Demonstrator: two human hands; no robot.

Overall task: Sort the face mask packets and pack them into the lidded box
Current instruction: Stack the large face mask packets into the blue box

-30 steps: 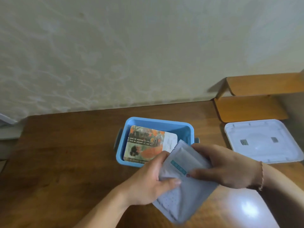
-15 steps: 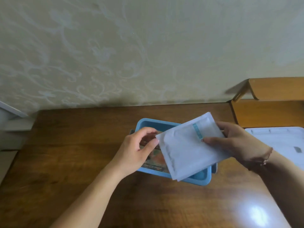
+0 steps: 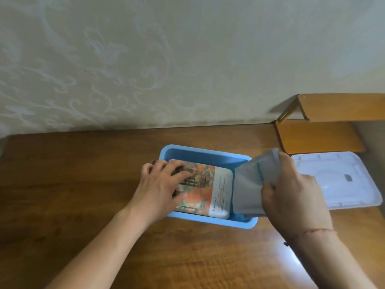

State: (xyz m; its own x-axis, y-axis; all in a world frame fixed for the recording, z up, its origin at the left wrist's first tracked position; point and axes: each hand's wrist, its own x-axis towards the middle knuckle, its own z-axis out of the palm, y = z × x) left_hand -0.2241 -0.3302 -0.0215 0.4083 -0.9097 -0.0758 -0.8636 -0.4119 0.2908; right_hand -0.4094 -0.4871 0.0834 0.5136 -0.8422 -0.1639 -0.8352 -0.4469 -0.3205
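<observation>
Lid (image 3: pixel 337 182) lies right of box (image 3: pixel 205 152); left hand (image 3: pixel 161 187) presses colourful packet (image 3: pixel 205 191), right hand (image 3: pixel 291 195) grips white packet (image 3: pixel 249 190).

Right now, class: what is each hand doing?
Left hand: open, fingers resting on the colourful packet in the blue box.
Right hand: gripping the white packet.

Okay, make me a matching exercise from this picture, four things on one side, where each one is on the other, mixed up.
Things:
1. orange printed packet
2. grey packet
3. white lid
4. blue box

Places:
A. flat on the table, right of the box
B. in the middle of the table, open
C. lying in the box under the left hand
D. gripped by the right hand, standing on edge at the box's right end

Pairs: 1-C, 2-D, 3-A, 4-B
</observation>
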